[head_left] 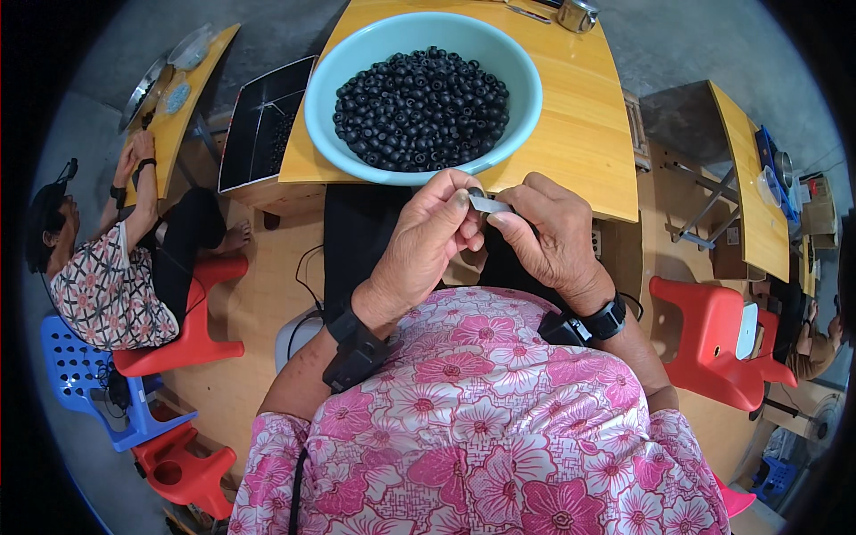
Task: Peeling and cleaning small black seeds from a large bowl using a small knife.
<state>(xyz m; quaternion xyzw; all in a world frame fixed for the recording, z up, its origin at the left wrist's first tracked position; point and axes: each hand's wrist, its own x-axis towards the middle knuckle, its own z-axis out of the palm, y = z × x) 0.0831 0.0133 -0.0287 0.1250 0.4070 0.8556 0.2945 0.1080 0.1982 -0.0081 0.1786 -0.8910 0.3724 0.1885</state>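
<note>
My left hand [426, 236] pinches a small black rounded part [476, 192] between thumb and fingertips. My right hand [555, 234] is closed on a short flat metal blade [490, 206], whose tip lies against or right beside the black part. Both hands are in front of my body, just below the near rim of a light blue basin [318, 116]. Inside the basin lies a heap of small black parts [423, 107], many showing a hole. The blade's far end is hidden in my right fingers.
The basin stands on a yellow wooden table [580, 134]. A metal cup [578, 15] is at its far edge. Left of the table is a black tray [259, 134] with more black parts. One person [116, 276] sits at left; red stools [713, 343] stand at right.
</note>
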